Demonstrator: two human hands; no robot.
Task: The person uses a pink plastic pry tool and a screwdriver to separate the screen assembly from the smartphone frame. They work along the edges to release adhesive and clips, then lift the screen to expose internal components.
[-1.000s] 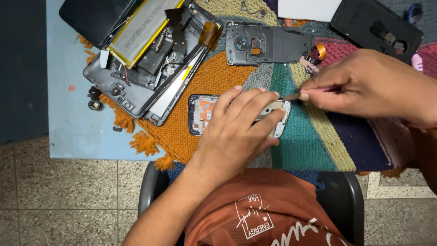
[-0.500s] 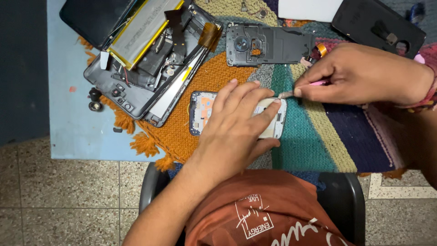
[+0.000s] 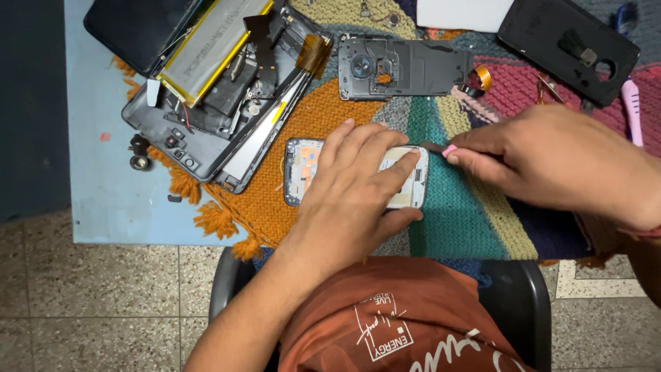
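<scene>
An opened phone [image 3: 303,169] lies on a colourful knitted mat [image 3: 454,220]. My left hand [image 3: 354,189] lies flat over the phone and presses it down, fingers spread toward its right end. My right hand [image 3: 551,162] pinches a thin pink-handled tool [image 3: 441,148], whose dark tip touches the phone's upper right corner beside my left fingertips.
A dismantled tablet with a silver battery [image 3: 213,83] lies at the upper left. A grey phone mid-frame [image 3: 406,67] and a black back cover [image 3: 568,45] lie further back. A pink tool [image 3: 632,110] rests at the right. The blue table edge [image 3: 117,234] is near; small screws [image 3: 140,155] lie left.
My right hand has slid left and slightly down, bringing the tool tip onto the phone's corner. My left hand has stayed on the phone.
</scene>
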